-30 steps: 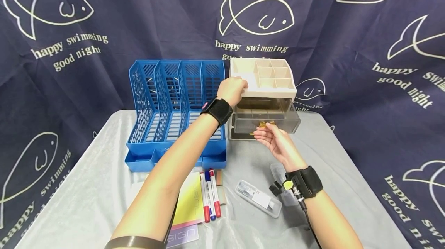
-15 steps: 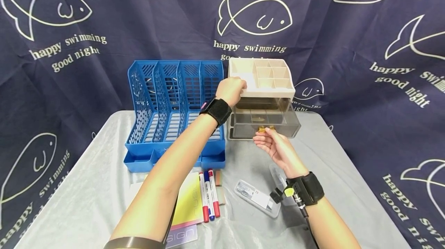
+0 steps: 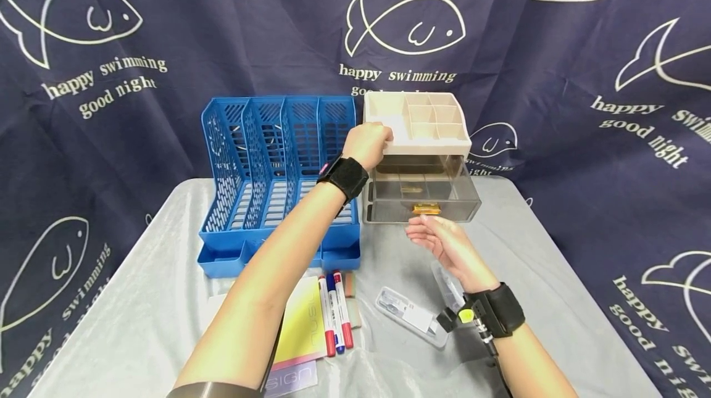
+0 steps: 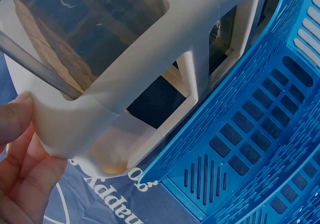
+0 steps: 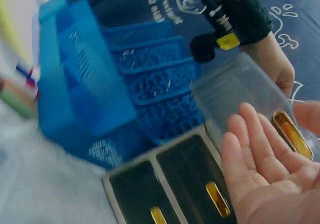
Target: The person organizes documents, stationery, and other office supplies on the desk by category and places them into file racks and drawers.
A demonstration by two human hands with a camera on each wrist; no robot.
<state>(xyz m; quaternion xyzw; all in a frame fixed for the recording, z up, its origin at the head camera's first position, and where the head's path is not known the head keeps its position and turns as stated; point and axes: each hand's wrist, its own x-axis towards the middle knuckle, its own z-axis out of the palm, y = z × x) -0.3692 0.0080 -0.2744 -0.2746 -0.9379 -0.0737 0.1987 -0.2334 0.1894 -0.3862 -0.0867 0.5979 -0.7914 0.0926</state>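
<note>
While the left hand [image 3: 369, 144] grips the top corner of the beige organizer [image 3: 418, 119], the drawer [image 3: 422, 190] stands pulled out.

It looks like the opening step is nearly finished; the right hand [image 3: 440, 241], palm up with relaxed open fingers, is just below the gold handle [image 3: 426, 208] and not touching it. Next, I think, something from the table [image 3: 533, 274] must be taken. The drawer is smoky clear plastic, at the back of the table beside the blue file rack [image 3: 278, 169].
</note>
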